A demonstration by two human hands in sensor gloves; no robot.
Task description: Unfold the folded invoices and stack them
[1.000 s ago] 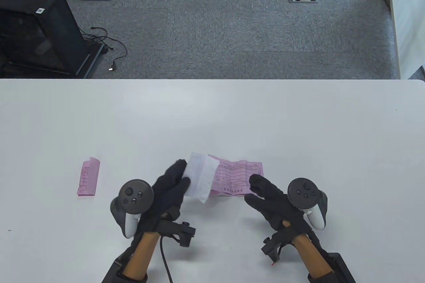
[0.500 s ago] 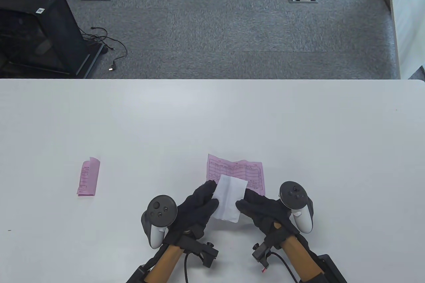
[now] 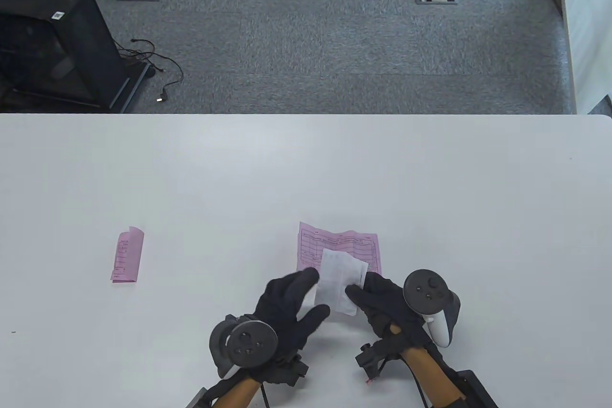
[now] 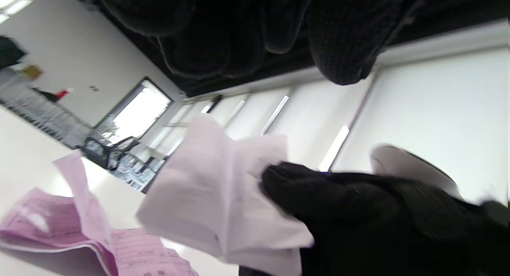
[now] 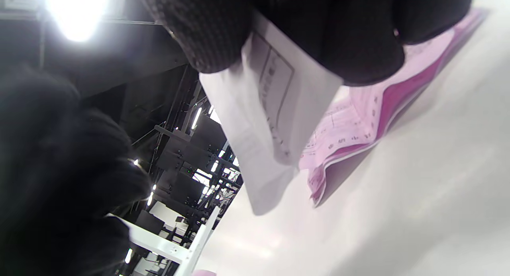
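Your right hand (image 3: pixel 382 300) pinches the folded white invoice (image 3: pixel 340 283) at its near right edge, holding it just above the unfolded pink invoice (image 3: pixel 340 248) that lies flat on the desk (image 3: pixel 306 173). In the right wrist view the fingers (image 5: pixel 358 41) clamp the white sheet from both faces, the printed grid showing between them. Your left hand (image 3: pixel 287 305) sits beside the paper with fingers spread and released; whether a fingertip touches the left edge cannot be told from the table view. A second pink invoice (image 3: pixel 128 255), folded into a narrow strip, waits well apart on the left of the desk.

The step in hand appears to be opening the white sheet. To do it well:
- take the free flap with the left fingers near the fold line, not at a corner, so the panel opens without tearing;
- draw the two hands apart evenly, keeping the paper low over the pink sheet;
- flatten along each crease once it lies down;
- align the edges with the pink sheet beneath before letting go, since thin creased paper is likely to spring back.
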